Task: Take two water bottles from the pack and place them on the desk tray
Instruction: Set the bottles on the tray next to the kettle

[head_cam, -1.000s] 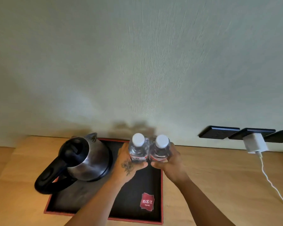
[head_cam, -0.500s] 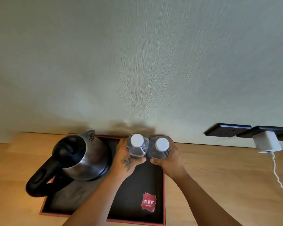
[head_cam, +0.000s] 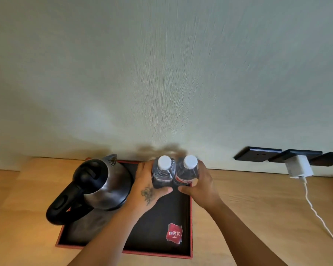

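Two clear water bottles with white caps stand upright side by side at the far right corner of a black tray (head_cam: 154,223) with a red rim. My left hand (head_cam: 148,187) wraps the left bottle (head_cam: 162,172), thumb across its front. My right hand (head_cam: 200,186) wraps the right bottle (head_cam: 187,171) the same way. The two bottles touch each other. Their bases are hidden behind my thumbs, so I cannot tell whether they rest on the tray. The pack is not in view.
A steel kettle (head_cam: 100,189) with a black handle fills the tray's left half. A red logo (head_cam: 174,233) marks the tray's near right. On the wall at right sit black sockets (head_cam: 258,153) with a white charger (head_cam: 299,167) and its cable trailing over the wooden desk (head_cam: 258,208).
Both hands have carried the bottles a little farther back toward the wall, over the tray's far right corner. The kettle has not moved.
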Action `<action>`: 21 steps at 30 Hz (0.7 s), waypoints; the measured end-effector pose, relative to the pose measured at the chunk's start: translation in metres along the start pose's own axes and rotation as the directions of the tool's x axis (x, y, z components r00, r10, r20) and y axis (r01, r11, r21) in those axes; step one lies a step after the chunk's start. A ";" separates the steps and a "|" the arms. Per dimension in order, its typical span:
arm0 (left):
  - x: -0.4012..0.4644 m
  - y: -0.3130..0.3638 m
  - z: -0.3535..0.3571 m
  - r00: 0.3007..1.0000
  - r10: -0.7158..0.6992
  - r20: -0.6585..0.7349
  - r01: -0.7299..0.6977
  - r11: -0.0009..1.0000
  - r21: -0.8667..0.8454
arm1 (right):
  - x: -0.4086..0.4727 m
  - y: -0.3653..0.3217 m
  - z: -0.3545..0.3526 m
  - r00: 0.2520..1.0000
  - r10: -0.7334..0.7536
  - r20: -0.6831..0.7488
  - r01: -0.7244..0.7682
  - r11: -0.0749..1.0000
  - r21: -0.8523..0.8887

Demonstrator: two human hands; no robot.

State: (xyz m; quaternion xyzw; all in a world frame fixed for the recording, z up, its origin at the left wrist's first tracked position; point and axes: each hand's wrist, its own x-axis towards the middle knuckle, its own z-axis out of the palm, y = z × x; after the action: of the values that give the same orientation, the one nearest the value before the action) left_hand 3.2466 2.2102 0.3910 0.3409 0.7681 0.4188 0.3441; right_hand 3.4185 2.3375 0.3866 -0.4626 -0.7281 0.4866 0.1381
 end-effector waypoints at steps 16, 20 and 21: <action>-0.013 0.120 -0.081 0.836 0.452 0.311 -0.545 0.748 0.378 | -0.036 -0.110 -0.060 0.982 -0.185 0.041 0.189 0.949 -0.251; -0.009 0.118 -0.079 0.879 0.407 0.249 -0.477 0.767 0.430 | -0.036 -0.108 -0.058 0.986 -0.170 -0.006 0.163 0.957 -0.241; -0.009 0.119 -0.076 0.889 0.395 0.232 -0.457 0.779 0.428 | -0.036 -0.107 -0.058 0.985 -0.172 -0.008 0.165 0.956 -0.241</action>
State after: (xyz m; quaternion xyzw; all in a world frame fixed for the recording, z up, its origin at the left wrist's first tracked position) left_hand 3.2172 2.2216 0.5290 0.6053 0.7252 0.2633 0.1959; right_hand 3.4178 2.3319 0.5134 -0.4193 -0.8161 0.3750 0.1327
